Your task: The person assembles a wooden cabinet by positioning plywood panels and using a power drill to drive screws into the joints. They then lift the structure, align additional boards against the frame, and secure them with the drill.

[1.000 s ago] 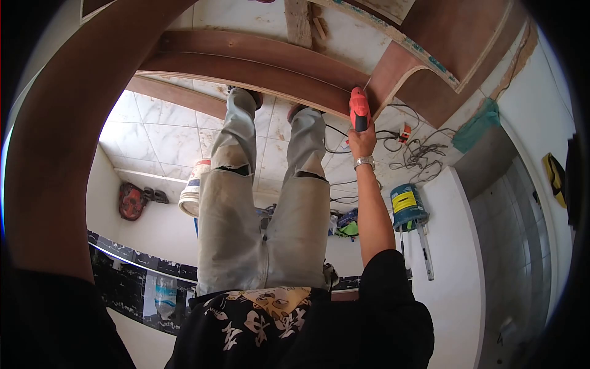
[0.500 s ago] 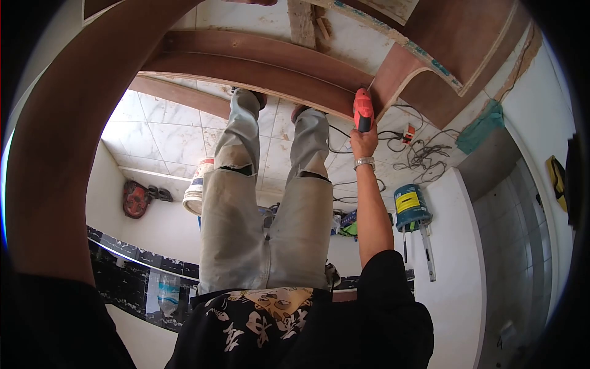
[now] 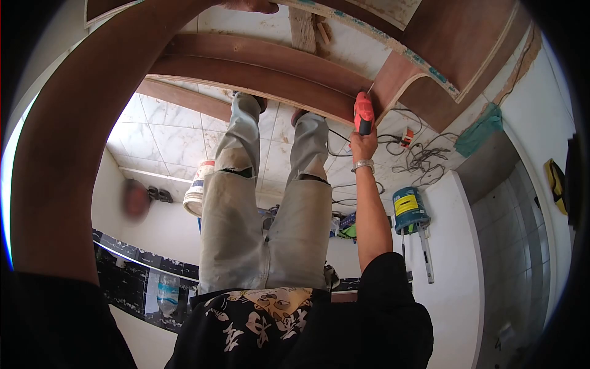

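Note:
My right hand [image 3: 364, 145] is wrapped round the grip of a red power drill [image 3: 364, 112]. The drill's nose points away from me, into the corner where a long reddish-brown plywood board [image 3: 264, 80] meets a shorter upright panel [image 3: 396, 77]. At the top edge of the view, my left hand [image 3: 249, 5] is partly cut off. Its fingers curl at the near edge of the plywood frame [image 3: 375, 34], which has chipped blue-green paint along it. The drill's tip and any screw there are too small to make out.
Tangled cables [image 3: 424, 161] lie on the tiled floor near a teal cloth [image 3: 479, 130]. A white bucket [image 3: 196, 190] stands left of my legs. To the right is a dark-teal bucket [image 3: 410, 206] with a yellow label. A wood block [image 3: 302, 29] lies beyond the board.
The view has shifted slightly, and more of my left hand shows at the top. The drill stays at the same corner in my right hand, appearing a little lower.

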### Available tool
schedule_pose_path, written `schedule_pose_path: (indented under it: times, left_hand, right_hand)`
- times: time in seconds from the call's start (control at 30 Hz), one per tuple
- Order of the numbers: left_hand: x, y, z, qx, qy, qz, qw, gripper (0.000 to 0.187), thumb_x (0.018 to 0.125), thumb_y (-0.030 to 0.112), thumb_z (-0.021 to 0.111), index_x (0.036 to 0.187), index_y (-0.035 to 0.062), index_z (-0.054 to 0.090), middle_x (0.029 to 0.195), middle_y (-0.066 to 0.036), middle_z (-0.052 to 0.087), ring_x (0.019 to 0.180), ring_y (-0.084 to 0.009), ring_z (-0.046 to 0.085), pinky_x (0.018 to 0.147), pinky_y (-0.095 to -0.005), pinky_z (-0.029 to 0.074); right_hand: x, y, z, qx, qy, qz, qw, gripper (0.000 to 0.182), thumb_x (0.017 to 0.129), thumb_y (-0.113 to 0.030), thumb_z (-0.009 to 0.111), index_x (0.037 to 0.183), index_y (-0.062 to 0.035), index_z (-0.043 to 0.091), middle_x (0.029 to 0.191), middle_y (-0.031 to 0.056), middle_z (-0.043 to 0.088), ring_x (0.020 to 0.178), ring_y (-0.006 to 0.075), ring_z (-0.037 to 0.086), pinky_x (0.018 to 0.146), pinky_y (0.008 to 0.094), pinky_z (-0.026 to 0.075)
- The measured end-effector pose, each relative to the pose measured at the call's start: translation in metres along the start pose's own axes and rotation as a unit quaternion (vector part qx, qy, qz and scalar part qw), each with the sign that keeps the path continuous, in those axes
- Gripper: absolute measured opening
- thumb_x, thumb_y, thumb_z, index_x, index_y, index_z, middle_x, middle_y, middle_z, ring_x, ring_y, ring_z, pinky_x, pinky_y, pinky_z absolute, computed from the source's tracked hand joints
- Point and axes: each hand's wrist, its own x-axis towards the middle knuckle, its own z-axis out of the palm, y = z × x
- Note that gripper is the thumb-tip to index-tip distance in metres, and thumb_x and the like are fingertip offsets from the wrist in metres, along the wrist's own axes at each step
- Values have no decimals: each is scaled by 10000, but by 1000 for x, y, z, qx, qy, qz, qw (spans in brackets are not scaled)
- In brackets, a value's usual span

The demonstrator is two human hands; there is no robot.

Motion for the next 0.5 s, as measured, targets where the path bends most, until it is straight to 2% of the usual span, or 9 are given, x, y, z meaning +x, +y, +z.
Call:
schedule_pose_path:
  times: [0.23,0.33,0.5]
  left_hand:
    - [1,1,-2,18,-6,-1,1000,559,757,427,763,1191,74,746,1110,-194,752,1050,-375,709,942,-449,558]
    - [0,0,-3,17,4,11,1000,572,755,431,765,1197,69,742,1111,-196,751,1048,-377,709,943,-448,559]
    - [-2,5,-7,2,-15,-11,1000,574,754,434,765,1206,82,742,1113,-195,750,1046,-379,708,939,-453,558]
  right_hand:
    - [4,-2,2,-9,-3,0,1000,611,697,-88,661,1296,-25,562,1059,253,713,978,447,699,883,471,547]
    - [7,-3,0,-19,6,-44,999,595,695,-86,656,1279,-17,567,1055,250,714,967,449,699,880,469,547]
    - [13,-22,-9,-50,-34,2,998,578,698,-78,642,1267,-7,573,1047,251,715,958,449,701,888,475,544]
